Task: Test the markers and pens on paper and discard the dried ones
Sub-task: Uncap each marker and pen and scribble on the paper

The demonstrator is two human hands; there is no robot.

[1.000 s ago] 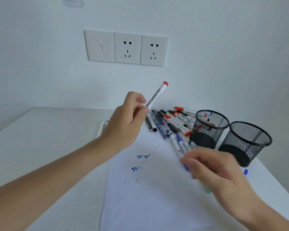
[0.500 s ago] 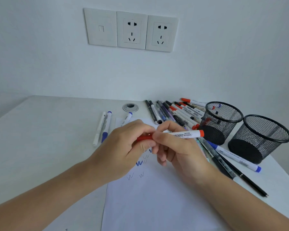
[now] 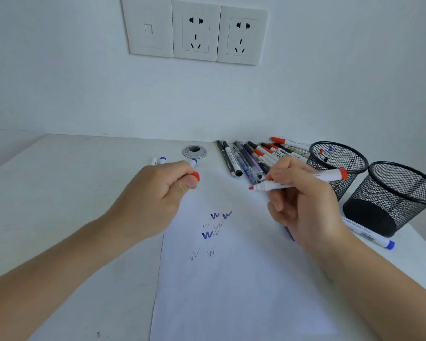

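The red marker (image 3: 303, 181), uncapped, is sitting in the right hand (image 3: 303, 200) right of centre, tip hovering above the paper (image 3: 244, 279); the left hand (image 3: 158, 193) is pinching its red cap (image 3: 195, 176). Next it's needing a test scribble. At the right edge, the nearer mesh cup (image 3: 401, 193) is looking empty; the farther cup (image 3: 337, 161) is holding a few pens.

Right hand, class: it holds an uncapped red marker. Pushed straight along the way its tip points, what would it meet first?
Probably the left hand gripping the red cap; the right hand aims the red-tipped white marker there, though depth is unclear.
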